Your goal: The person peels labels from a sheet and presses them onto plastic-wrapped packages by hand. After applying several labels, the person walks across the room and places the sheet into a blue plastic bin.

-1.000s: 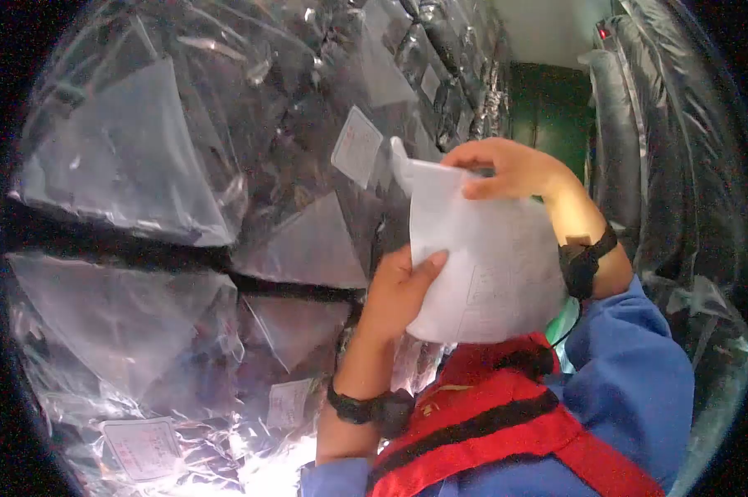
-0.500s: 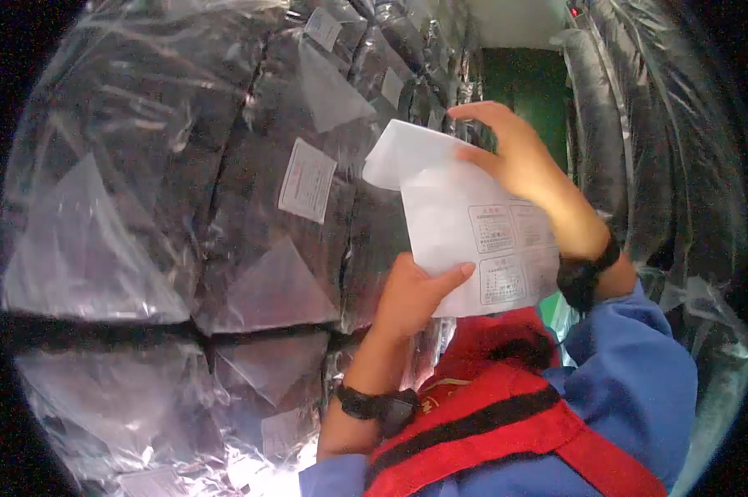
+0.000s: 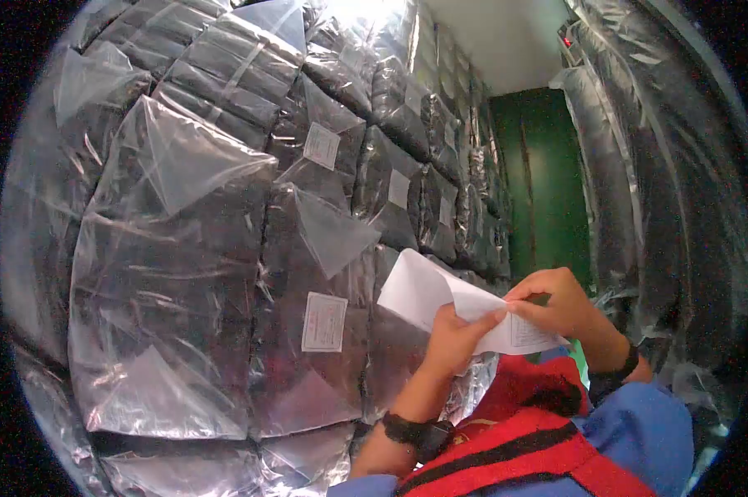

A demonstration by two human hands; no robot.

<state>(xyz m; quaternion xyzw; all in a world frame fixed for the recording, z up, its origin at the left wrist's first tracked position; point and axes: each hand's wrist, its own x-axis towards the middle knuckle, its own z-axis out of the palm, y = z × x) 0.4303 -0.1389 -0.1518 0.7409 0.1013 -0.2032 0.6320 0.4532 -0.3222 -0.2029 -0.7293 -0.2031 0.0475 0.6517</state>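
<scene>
A white sheet of printed labels [image 3: 415, 290] is between my hands, folded or curled over at its upper left. My left hand [image 3: 455, 338] grips the sheet from below, with the thumb lying across its front. At the upper edge, the fingertips of my right hand [image 3: 556, 302] pinch the paper close to my left thumb. One boxed label shows below my right hand; most of the other printing is hidden by the fold and the hands. Both wrists wear dark bands.
Dark bundles in clear plastic [image 3: 175, 315] are stacked high on the left, several bearing white labels such as this one [image 3: 324, 321]. More plastic-wrapped goods [image 3: 663, 190] stand close on the right. A green panel [image 3: 548, 182] closes the narrow aisle's far end.
The view has tilted upward, so the sheet and hands sit lower in it. My right hand has gone from open fingers above the sheet to pinching its edge. The sheet is folded over more.
</scene>
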